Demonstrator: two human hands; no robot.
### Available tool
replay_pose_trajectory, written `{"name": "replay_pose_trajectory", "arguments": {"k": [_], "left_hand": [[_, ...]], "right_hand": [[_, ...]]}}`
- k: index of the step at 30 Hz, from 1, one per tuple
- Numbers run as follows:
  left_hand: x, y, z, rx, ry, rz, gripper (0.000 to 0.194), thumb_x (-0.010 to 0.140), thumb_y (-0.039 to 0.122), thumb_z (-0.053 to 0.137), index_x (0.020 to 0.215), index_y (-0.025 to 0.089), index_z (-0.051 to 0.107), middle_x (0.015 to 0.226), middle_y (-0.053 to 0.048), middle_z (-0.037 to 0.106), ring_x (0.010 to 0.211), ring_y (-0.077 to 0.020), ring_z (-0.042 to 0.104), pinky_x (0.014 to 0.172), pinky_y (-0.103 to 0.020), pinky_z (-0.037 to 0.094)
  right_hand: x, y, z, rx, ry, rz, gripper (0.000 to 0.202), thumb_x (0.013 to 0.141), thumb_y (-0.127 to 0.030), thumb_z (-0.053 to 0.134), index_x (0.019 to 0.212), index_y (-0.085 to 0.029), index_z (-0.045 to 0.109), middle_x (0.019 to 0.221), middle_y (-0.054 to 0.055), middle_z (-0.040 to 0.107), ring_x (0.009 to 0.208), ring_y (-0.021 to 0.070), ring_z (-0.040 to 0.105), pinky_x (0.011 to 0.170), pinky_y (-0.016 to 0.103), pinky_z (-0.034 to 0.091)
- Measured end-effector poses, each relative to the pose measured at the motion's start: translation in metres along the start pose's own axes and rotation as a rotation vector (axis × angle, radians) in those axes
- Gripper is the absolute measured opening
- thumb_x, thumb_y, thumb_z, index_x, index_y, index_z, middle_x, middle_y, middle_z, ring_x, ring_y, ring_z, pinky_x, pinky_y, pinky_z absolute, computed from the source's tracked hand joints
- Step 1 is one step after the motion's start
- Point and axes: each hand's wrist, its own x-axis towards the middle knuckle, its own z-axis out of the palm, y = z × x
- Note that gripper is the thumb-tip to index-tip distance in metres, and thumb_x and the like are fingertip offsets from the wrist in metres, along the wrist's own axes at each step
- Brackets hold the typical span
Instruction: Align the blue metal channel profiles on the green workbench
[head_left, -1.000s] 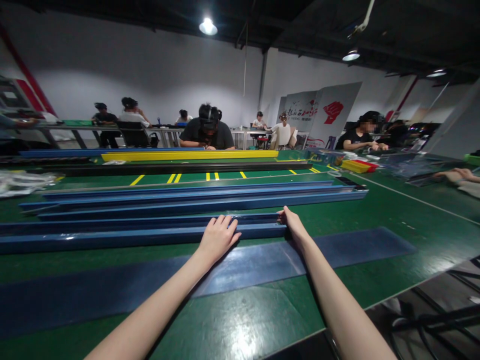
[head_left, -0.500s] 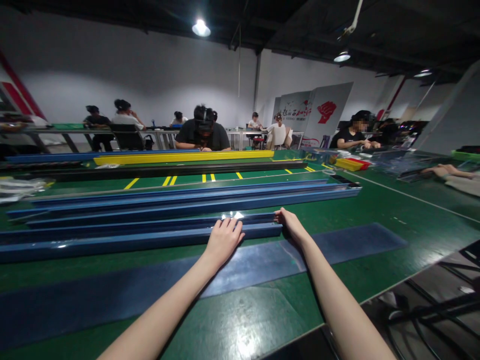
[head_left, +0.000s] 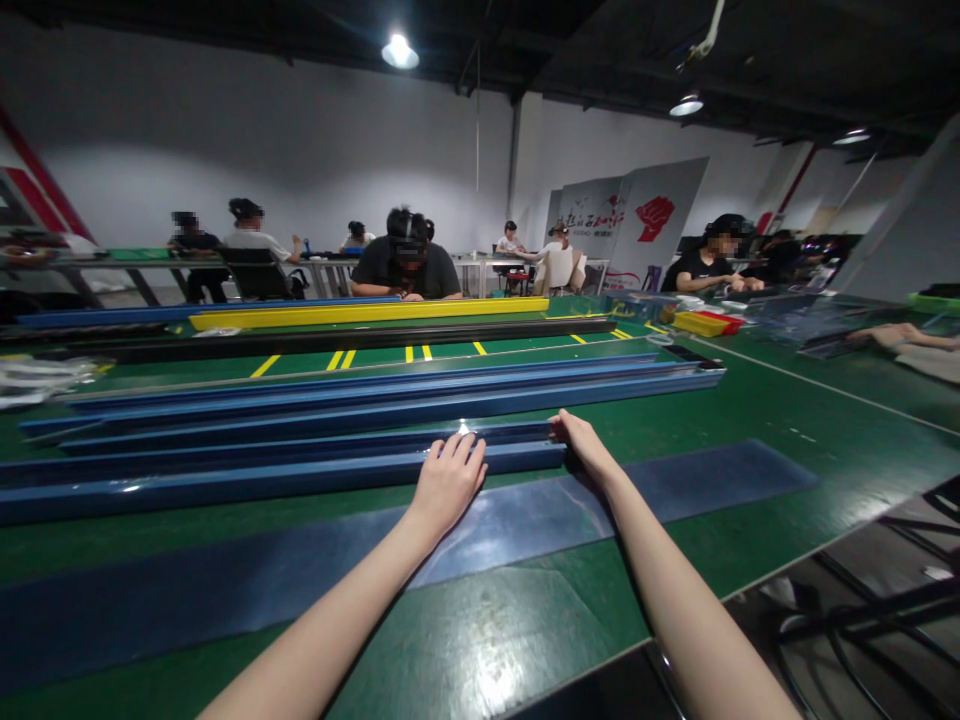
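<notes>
- From where I stand, both of this person's hands are at the right end of the nearest blue channel (head_left: 300, 477), which lies lengthwise on the green table (head_left: 750, 420) with its open side up
- The left hand (head_left: 448, 480) is laid over the near wall, fingers bent across the rim; whether it really grips I cannot tell
- The right hand (head_left: 583, 440) is curled in at the channel's end, its fingertips partly hidden, so I cannot tell how tight its hold is either
- A glossy glint (head_left: 465, 428) shows just past the left fingers; too bright to make out what makes it
- My guess at progress: the channel is already set down, and the handling of this end looks unfinished, since both hands are on it
- A flat bluish strip (head_left: 517, 515) lies on the near side, outside the channel, beneath the forearms, in neither hand
- Beyond are more blue channels (head_left: 390, 405), a yellow channel (head_left: 367, 313) and a black length (head_left: 375, 338), none in these hands
</notes>
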Motion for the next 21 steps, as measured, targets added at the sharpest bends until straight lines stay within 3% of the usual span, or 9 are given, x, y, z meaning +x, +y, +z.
{"name": "replay_pose_trajectory", "arguments": {"k": [8, 13, 21], "left_hand": [[0.0, -0.0001, 0.0016, -0.015, 0.015, -0.002, 0.026, 0.083, 0.026, 0.048, 0.106, 0.016, 0.056, 0.107, -0.008, 0.061, 0.099, -0.0223, 0.053, 0.078, -0.035, 0.038], [0.0001, -0.0006, 0.0026, -0.023, 0.01, 0.012, 0.026, 0.083, 0.026, 0.048, 0.105, 0.016, 0.057, 0.108, -0.007, 0.061, 0.097, -0.0222, 0.054, 0.077, -0.035, 0.039], [-0.0014, -0.0017, 0.0046, -0.043, 0.035, 0.04, 0.027, 0.084, 0.024, 0.046, 0.107, 0.015, 0.056, 0.107, -0.008, 0.062, 0.096, -0.0219, 0.055, 0.079, -0.036, 0.038]], "right_hand": [[-0.0021, -0.0033, 0.0012, -0.09, -0.007, -0.038, 0.042, 0.067, -0.059, 0.048, 0.068, -0.018, 0.056, 0.064, 0.002, 0.057, 0.061, 0.014, 0.052, 0.061, 0.027, 0.041], [-0.0047, -0.0052, 0.0014, -0.263, -0.014, -0.113, 0.037, 0.071, -0.054, 0.046, 0.069, -0.019, 0.056, 0.065, 0.0, 0.056, 0.064, 0.0136, 0.053, 0.06, 0.025, 0.04], [0.0002, 0.0026, -0.0033, -0.356, 0.053, -0.133, 0.038, 0.073, -0.055, 0.043, 0.07, -0.019, 0.055, 0.064, 0.001, 0.058, 0.059, 0.013, 0.054, 0.059, 0.025, 0.041]]}}
